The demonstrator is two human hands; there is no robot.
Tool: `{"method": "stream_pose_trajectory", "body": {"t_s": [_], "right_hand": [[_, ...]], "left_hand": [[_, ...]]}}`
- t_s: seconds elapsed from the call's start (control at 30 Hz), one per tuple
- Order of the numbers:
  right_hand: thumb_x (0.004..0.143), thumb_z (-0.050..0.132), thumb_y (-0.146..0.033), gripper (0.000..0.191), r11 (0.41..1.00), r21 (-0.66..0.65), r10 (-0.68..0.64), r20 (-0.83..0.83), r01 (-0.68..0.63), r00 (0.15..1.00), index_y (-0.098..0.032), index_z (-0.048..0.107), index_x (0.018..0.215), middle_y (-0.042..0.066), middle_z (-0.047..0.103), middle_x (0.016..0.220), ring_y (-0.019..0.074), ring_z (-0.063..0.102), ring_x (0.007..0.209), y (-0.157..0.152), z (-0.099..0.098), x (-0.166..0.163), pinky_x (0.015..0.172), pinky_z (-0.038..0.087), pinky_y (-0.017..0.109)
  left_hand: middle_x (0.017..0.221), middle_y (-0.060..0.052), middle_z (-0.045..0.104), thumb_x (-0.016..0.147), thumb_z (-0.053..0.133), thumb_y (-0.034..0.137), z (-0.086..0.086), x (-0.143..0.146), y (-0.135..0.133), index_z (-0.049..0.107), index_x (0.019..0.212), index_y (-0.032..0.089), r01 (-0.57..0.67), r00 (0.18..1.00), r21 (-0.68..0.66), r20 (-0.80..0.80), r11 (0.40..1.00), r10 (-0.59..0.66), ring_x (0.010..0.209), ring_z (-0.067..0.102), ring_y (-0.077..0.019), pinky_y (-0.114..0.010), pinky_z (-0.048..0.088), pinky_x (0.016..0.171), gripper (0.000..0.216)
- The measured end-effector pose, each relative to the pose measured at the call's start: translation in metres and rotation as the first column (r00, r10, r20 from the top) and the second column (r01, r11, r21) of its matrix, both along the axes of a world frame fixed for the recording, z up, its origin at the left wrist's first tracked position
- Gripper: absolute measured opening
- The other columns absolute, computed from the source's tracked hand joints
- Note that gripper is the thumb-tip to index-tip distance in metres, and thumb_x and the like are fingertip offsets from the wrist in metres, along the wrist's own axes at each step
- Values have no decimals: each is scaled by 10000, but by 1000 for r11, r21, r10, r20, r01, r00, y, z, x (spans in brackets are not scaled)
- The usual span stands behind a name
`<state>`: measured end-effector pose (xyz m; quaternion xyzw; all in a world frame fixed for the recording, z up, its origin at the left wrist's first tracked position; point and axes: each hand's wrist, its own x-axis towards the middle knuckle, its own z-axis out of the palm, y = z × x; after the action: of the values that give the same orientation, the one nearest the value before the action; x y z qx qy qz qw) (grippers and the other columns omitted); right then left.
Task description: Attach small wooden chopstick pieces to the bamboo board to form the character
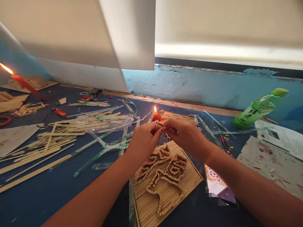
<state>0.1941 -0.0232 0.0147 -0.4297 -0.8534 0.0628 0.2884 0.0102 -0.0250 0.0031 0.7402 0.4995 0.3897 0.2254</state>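
My left hand [146,136] and my right hand [184,134] meet at the fingertips, both closed in a pinch. Whatever lies between the fingers is too small to make out. Just beyond them burns a short red candle [155,116], its flame upright. Below my hands lies a board of chopsticks laid side by side [151,205]. On it stand rows of short cut stick pieces [163,176], forming curving outlines. My forearms frame the board on both sides.
Loose chopsticks [59,138] and clear wrappers [94,157] spread over the left. A tall lit red candle [26,85] leans at far left. At right are a green bottle [255,113], papers [265,164] and a phone [220,186]. A blue wall [189,85] bounds the back.
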Motion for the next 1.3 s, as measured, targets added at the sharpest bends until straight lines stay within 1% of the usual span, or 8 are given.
{"method": "stream_pose_trajectory", "body": {"t_s": [0.3, 0.43, 0.53, 0.67, 0.8, 0.97, 1.2, 1.3], "right_hand": [[923, 541, -189, 89, 999, 40, -35, -17, 36, 999, -229, 606, 967, 24, 666, 889, 167, 584, 816, 2, -7, -3, 756, 436, 311], [873, 570, -153, 127, 999, 19, -50, -25, 51, 998, -232, 652, 929, 16, 678, 877, 156, 585, 771, 5, 1, 5, 728, 434, 308], [858, 611, -173, 89, 996, -86, -33, -42, 29, 999, -234, 674, 849, -11, 671, 773, 127, 563, 664, 2, 14, 11, 635, 422, 282], [859, 658, -248, 52, 941, -319, 93, -89, -117, 992, -252, 709, 850, -23, 669, 743, 117, 537, 623, -15, 33, 10, 574, 409, 270], [861, 637, -175, 129, 853, -419, 298, -97, -311, 950, -267, 719, 899, -36, 707, 799, 117, 602, 690, -38, 41, -4, 653, 460, 252], [841, 634, -87, 171, 789, -450, 455, -27, -418, 890, -239, 684, 901, -35, 675, 819, 111, 613, 741, -53, 34, -20, 734, 463, 254], [851, 642, -62, 111, 717, -493, 554, -24, -492, 832, -173, 653, 860, -15, 636, 847, 99, 562, 785, -54, 26, -28, 741, 427, 230], [843, 633, -42, 127, 706, -495, 579, -9, -507, 815, -168, 649, 828, -10, 624, 843, 102, 554, 798, -55, 23, -30, 742, 423, 224]], "left_hand": [[638, -4, 704, 881, 645, 285, -4, 3, -2, 798, 878, 243, 4, 1000, 40, 26, 999, -5, 535, 514, -156, -291, 366, 575, 159], [575, 8, 643, 891, 636, 338, -1, -3, 4, 783, 797, 216, 11, 998, -19, 65, 1000, -10, 513, 476, -140, -282, 362, 548, 213], [537, 13, 595, 898, 625, 377, -1, -10, 11, 759, 741, 198, -24, 993, -70, 117, 997, 32, 498, 459, -129, -275, 347, 525, 273], [565, -2, 622, 895, 618, 391, -5, -15, 19, 757, 737, 189, -35, 987, -80, 155, 996, 47, 507, 480, -131, -275, 333, 514, 291], [576, -10, 628, 885, 626, 383, -9, -15, 20, 756, 726, 185, -30, 989, -84, 143, 996, 41, 535, 495, -138, -276, 338, 523, 286], [576, -9, 623, 891, 614, 381, -10, -15, 19, 756, 748, 182, -27, 991, -90, 127, 996, 38, 526, 478, -133, -277, 334, 516, 283], [546, 9, 599, 891, 609, 369, -8, -15, 17, 744, 731, 181, -27, 995, -67, 91, 997, 33, 516, 454, -125, -274, 334, 509, 281], [572, 0, 626, 888, 611, 358, -8, -14, 17, 746, 732, 179, -22, 995, -68, 97, 997, 29, 525, 469, -125, -274, 338, 510, 273]]}}
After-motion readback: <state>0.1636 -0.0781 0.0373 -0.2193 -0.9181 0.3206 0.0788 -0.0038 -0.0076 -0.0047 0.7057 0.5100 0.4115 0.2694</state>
